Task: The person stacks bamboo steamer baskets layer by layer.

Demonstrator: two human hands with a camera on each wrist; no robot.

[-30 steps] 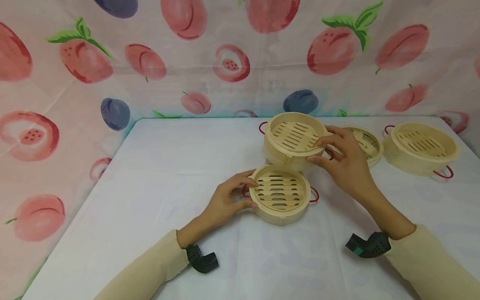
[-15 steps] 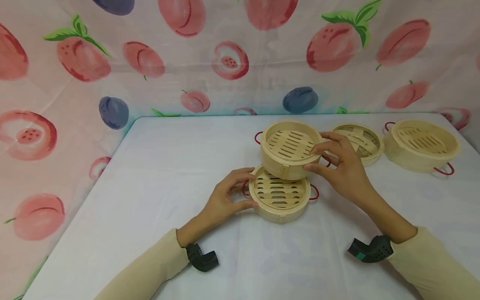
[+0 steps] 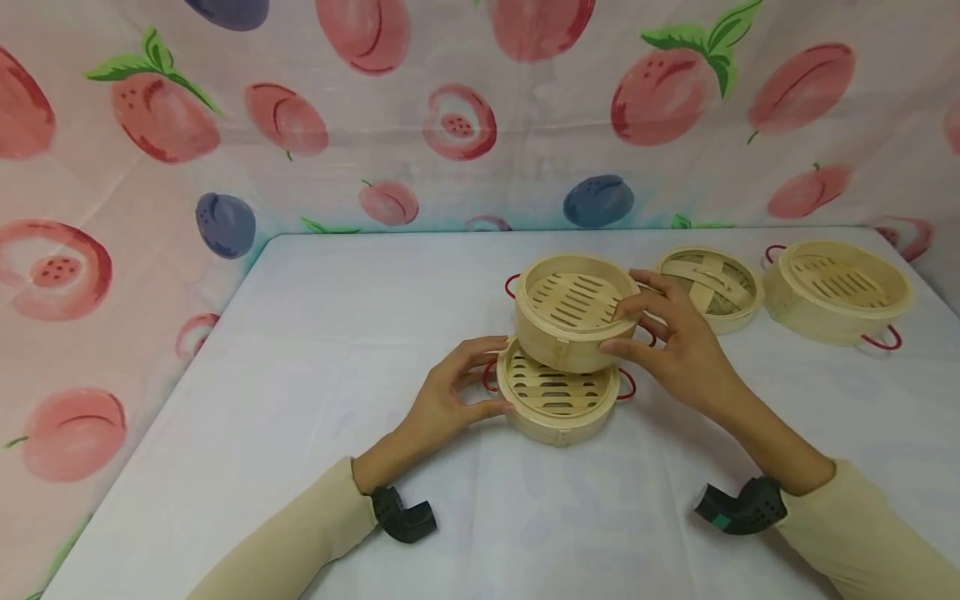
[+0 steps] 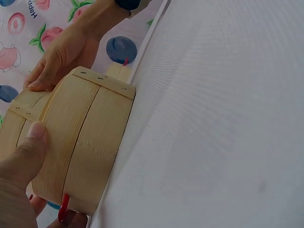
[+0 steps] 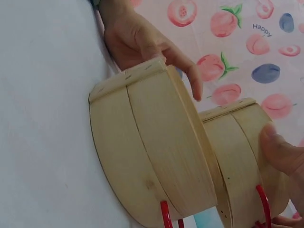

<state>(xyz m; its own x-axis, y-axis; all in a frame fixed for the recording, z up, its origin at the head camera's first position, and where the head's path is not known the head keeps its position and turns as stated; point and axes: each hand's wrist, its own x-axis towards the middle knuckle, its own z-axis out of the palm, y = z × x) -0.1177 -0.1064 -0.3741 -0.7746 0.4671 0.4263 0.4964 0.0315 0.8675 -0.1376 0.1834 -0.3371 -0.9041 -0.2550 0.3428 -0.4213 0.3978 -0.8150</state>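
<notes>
On the white table sits a round bamboo steamer basket (image 3: 558,425) with a slatted bottom and red side handles. My left hand (image 3: 450,387) grips its left side, thumb at the front wall; the left wrist view shows the thumb (image 4: 31,147) on the rim. A second steamer basket (image 3: 562,350) of the same kind is over the lower one, shifted slightly back and covering its rear part. My right hand (image 3: 671,346) holds this upper basket by its right wall, thumb outside and fingertips over the rim. In the right wrist view the upper basket (image 5: 237,147) lies against the lower basket's top.
Behind my right hand lies a round bamboo steamer lid (image 3: 722,322) with a woven top. Farther right stands another steamer basket (image 3: 821,321) with red handles. A fruit-printed cloth (image 3: 300,192) hangs along the table's back edge and left side.
My right hand has brought the upper basket down and toward me, slightly left, so it overlaps more of the lower basket. My left hand keeps its grip in place.
</notes>
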